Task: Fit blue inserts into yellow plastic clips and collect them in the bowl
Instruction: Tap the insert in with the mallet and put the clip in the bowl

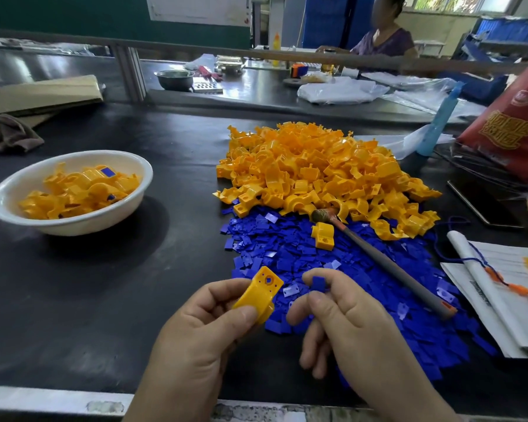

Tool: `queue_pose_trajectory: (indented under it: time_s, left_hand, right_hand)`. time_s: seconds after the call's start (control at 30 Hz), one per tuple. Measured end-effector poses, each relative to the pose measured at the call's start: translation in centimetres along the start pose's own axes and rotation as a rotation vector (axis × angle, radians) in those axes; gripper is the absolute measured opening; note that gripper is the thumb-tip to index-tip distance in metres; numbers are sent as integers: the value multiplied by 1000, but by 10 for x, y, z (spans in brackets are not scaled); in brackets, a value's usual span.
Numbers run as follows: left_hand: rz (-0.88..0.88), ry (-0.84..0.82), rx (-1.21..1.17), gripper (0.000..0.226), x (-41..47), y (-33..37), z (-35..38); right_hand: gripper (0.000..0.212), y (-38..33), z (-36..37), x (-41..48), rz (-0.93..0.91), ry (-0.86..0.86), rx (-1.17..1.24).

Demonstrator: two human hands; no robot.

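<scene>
My left hand (201, 333) grips a yellow plastic clip (258, 292) between thumb and fingers, its flat holed end pointing up. Just to its right, my right hand (345, 318) pinches a small blue insert (318, 283) between thumb and forefinger, a short gap from the clip. Beneath both hands spreads a pile of blue inserts (348, 269). Behind it rises a heap of yellow clips (317, 172). A white bowl (16, 184) at the left holds several yellow clips, some showing blue inserts.
A small hammer (387, 263) lies across the blue pile, head toward the yellow heap. Papers with a rolled sheet (500, 287) lie at the right, a red bag (509, 126) behind them. Cardboard (43, 92) and a cloth sit far left. A person sits at the far table.
</scene>
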State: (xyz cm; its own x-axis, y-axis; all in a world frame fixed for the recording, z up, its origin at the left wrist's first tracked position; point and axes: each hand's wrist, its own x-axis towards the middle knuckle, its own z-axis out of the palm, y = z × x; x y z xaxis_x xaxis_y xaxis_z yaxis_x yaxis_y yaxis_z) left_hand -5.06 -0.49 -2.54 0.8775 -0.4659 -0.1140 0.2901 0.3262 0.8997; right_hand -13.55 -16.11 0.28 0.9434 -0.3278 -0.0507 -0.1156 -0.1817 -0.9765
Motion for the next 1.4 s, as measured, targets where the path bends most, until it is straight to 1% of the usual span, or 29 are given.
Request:
queue_pose_trajectory:
  time_s: [0.03,0.07,0.2,0.37,0.4,0.47,0.57,0.7,0.83,0.9,1.0,1.07,1.2,1.27,1.33,1.4]
  left_hand:
    - [15,14,27,40,-1,0,1]
    - [27,22,54,36,-1,-1,1]
    - [53,42,127,43,-6,-1,4]
    - [80,25,226,44,-8,-3,6]
    - [82,23,228,43,-8,-3,6]
    - [80,14,217,42,-9,-5,6]
    - [79,-14,193,42,-11,-7,5]
    - [80,-60,194,40,-14,-8,4]
    - [102,-64,178,38,-17,-6,6]
    - [110,-76,163,37,-18,-3,7]
    - [99,-113,136,36,-21,1,7]
    - [79,-127,127,36,-21,3,6]
    - [40,-132,194,39,-15,6,2]
    - [14,-169,244,40,-14,8,1]
    - [9,-200,307,39,-13,10,1]
    - [8,-192,346,39,-13,9,1]
  right_hand:
    - [27,-3,-2,-1,-26,-6,-42]
    - [26,-6,-4,-2,-46,-11,-75]
    - [22,-12,-7,-5,-113,19,-216]
    - [23,-9,-4,-9,-267,77,-507]
    - [23,-10,-3,-9,-278,83,-507]
    - [22,-13,-2,-10,-266,81,-420]
    - [23,-18,-1,-10,-191,60,-295]
    - [14,-18,0,-8,-137,52,-256]
    - [8,-15,2,-5,-144,95,-238]
    - [10,-12,2,-4,-141,93,-199]
    - [21,-11,2,-3,-111,-4,-65]
    - [22,-11,1,-2,-109,-50,-20]
    - [21,-12,0,-4,-119,-103,-34]
    - [19,-14,1,-5,-133,-120,-80]
    - [18,-14,3,-6,-152,-114,-147]
    - [18,-14,4,-7,-151,-78,-143]
